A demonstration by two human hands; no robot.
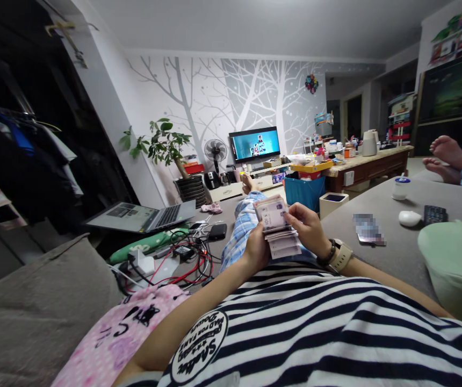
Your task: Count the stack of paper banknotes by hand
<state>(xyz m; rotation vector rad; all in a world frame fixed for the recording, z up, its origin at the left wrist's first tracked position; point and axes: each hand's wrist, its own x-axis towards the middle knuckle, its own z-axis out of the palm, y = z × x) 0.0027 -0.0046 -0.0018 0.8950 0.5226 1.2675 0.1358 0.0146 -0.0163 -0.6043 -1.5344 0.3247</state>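
Pale tree-patterned wall point(209, 97) beyond a grey sofa point(376, 198)

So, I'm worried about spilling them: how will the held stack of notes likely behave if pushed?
The notes will probably flex easily, being thin sheets. They may slide apart, since the lower edges are splayed in layers and no band shows. A shove could also scatter them, as only the left hand and right hand grip them.
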